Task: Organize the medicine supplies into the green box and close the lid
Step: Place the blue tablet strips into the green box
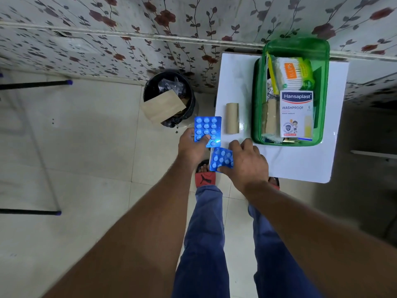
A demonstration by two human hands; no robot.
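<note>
Currently the left hand (191, 145) is pinching one blue blister strip (207, 131) while the right hand (247, 162) is pinching another (221, 159) at the table (300, 164) edge; either could be slipping floorward. Beyond, the green box (322, 100) is sitting open, nearly full, leaving tight room beside the tan roll (232, 118)

Black waste bin (169, 97) stands on the tiled floor (86, 136), against the wall, just left of the white table (300, 164). Bin contents: crumpled dark plastic and a brown paper bag (163, 108), the latter leaning out over the near rim. Wall covering (150, 24): pale, with red flowers and dark leafy vines. At frame left, two black bars with blue tips (36, 83) extend in from the edge.
</note>
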